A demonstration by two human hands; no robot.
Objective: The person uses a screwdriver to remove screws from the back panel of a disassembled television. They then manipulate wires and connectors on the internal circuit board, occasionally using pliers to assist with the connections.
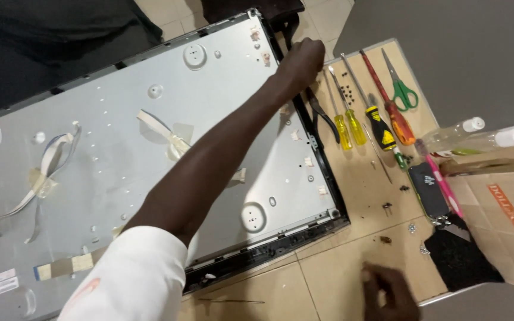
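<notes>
A large grey metal back panel of a flat screen (120,119) lies on the tiled floor, rimmed by a black frame (328,178). My left arm in a white sleeve reaches across it. My left hand (302,59) is closed at the panel's far right edge, against the black frame near the top corner. My right hand (388,291) rests low on the floor tiles at the bottom right, fingers bent down and partly cut off by the picture's edge. Whether it holds anything is not visible.
Right of the panel lie black pliers (322,113), two yellow-handled screwdrivers (349,128), a black-and-yellow one (382,128), an orange one (400,122), green scissors (404,92), a pink tool (441,178), a dark phone (428,190), clear bottles (477,132), a black cloth (459,255) and scattered screws (346,92). White ribbon cables (43,172) are taped to the panel.
</notes>
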